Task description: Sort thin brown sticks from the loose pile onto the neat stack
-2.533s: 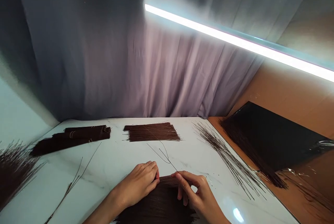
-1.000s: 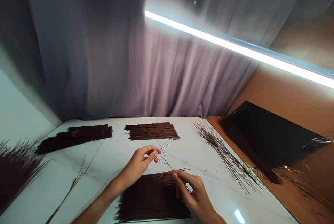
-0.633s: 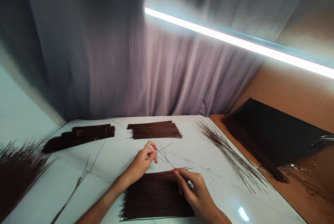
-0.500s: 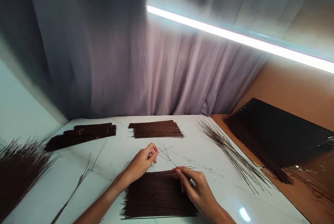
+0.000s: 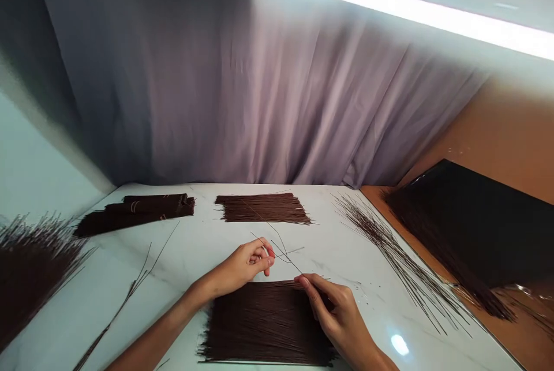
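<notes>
A flat mat of thin dark brown sticks (image 5: 259, 319) lies on the white table (image 5: 194, 255) right in front of me. My right hand (image 5: 337, 313) rests on the mat's right part and pinches the near ends of a few loose sticks (image 5: 281, 247) that fan out upward. My left hand (image 5: 244, 264) hovers just beyond the mat's far edge, its fingertips pinched on one of those raised sticks.
A second flat layer of sticks (image 5: 262, 209) lies further back. Tied bundles (image 5: 138, 212) sit at the back left, a bushy pile (image 5: 30, 267) at the far left, several stray sticks (image 5: 130, 290) between. Loose sticks (image 5: 398, 255) fan right; a dark heap (image 5: 467, 227) covers the orange surface.
My left hand rose from the mat to the raised sticks and pinched one, then sank slightly. My right hand kept its pinch. The view tilted down a little.
</notes>
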`<act>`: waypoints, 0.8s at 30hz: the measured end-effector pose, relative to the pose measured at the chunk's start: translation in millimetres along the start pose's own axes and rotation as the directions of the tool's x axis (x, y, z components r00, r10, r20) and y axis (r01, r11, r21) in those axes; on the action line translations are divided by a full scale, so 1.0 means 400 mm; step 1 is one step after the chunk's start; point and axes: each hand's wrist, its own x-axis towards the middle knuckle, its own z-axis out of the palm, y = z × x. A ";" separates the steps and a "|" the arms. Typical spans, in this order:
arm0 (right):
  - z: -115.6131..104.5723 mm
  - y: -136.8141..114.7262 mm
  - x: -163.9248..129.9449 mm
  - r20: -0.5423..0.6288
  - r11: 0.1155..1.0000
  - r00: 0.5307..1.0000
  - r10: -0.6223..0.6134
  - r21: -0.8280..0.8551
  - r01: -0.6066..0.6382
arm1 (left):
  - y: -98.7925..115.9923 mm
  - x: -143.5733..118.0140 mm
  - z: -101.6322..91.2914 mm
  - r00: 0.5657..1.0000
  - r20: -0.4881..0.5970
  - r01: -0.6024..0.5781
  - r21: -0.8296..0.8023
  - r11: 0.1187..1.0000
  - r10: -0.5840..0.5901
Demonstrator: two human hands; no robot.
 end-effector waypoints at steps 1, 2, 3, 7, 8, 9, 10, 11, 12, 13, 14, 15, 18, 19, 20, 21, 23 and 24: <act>-0.001 -0.001 0.000 0.005 1.000 1.000 0.000 0.003 0.000 | 0.013 -0.005 -0.001 1.000 -0.004 -0.002 -0.024 1.000 0.002; -0.001 -0.002 0.001 0.010 1.000 1.000 -0.003 0.007 0.003 | 0.026 -0.011 -0.001 1.000 -0.005 -0.002 -0.055 0.998 0.001; -0.002 -0.004 0.002 0.012 1.000 1.000 -0.008 0.009 0.008 | 0.038 -0.017 0.000 1.000 0.003 0.007 -0.096 0.995 -0.006; 0.002 -0.011 -0.001 -0.004 0.999 0.999 -0.033 0.000 0.033 | 0.069 -0.029 0.006 0.998 0.036 0.050 -0.218 0.975 -0.044; 0.003 -0.012 -0.002 -0.010 0.999 0.999 -0.040 -0.002 0.040 | 0.072 -0.028 0.008 0.999 0.024 0.040 -0.230 0.972 -0.035; 0.005 -0.012 -0.004 -0.016 0.999 0.999 -0.047 -0.003 0.046 | 0.073 -0.026 0.009 1.000 0.008 0.025 -0.243 0.970 -0.024; 0.005 -0.013 -0.006 -0.021 0.999 0.998 -0.051 -0.004 0.051 | 0.073 -0.023 0.010 1.000 -0.007 0.011 -0.259 0.966 -0.013; 0.006 -0.013 -0.007 -0.025 0.998 0.998 -0.055 -0.006 0.055 | 0.072 -0.020 0.010 1.000 -0.017 -0.002 -0.276 0.961 -0.003; 0.006 -0.014 -0.008 -0.029 0.998 0.998 -0.056 -0.008 0.056 | 0.072 -0.017 0.010 1.000 -0.025 -0.013 -0.289 0.957 0.006; 0.005 -0.014 -0.008 -0.032 0.998 0.998 -0.055 -0.010 0.054 | 0.072 -0.015 0.010 0.999 -0.032 -0.024 -0.294 0.955 0.015; 0.004 -0.016 -0.007 -0.034 0.999 0.998 -0.051 -0.010 0.051 | 0.074 -0.013 0.009 0.999 -0.037 -0.033 -0.293 0.955 0.023; 0.003 -0.017 -0.006 -0.036 0.999 0.998 -0.051 -0.007 0.051 | 0.076 -0.012 0.009 0.999 -0.042 -0.042 -0.290 0.956 0.031; 0.004 -0.024 -0.005 -0.025 0.998 0.998 -0.065 0.005 0.065 | 0.087 -0.012 0.011 0.998 -0.051 -0.054 -0.294 0.954 0.041; 0.004 -0.026 -0.006 -0.018 0.997 0.997 -0.077 0.008 0.077 | 0.091 -0.013 0.012 0.998 -0.049 -0.052 -0.306 0.951 0.039; 0.005 -0.028 -0.007 -0.013 0.996 0.996 -0.090 0.007 0.090 | 0.096 -0.014 0.013 0.998 -0.045 -0.046 -0.318 0.947 0.034; 0.006 -0.030 -0.008 -0.010 0.995 0.995 -0.102 0.005 0.102 | 0.100 -0.015 0.014 0.999 -0.040 -0.037 -0.329 0.943 0.025; 0.007 -0.032 -0.010 -0.013 0.993 0.993 -0.118 -0.001 0.118 | 0.106 -0.016 0.016 0.999 -0.032 -0.016 -0.343 0.939 0.005; 0.007 -0.032 -0.011 -0.013 0.993 0.993 -0.120 -0.003 0.120 | 0.108 -0.017 0.016 0.999 -0.033 -0.012 -0.345 0.938 0.000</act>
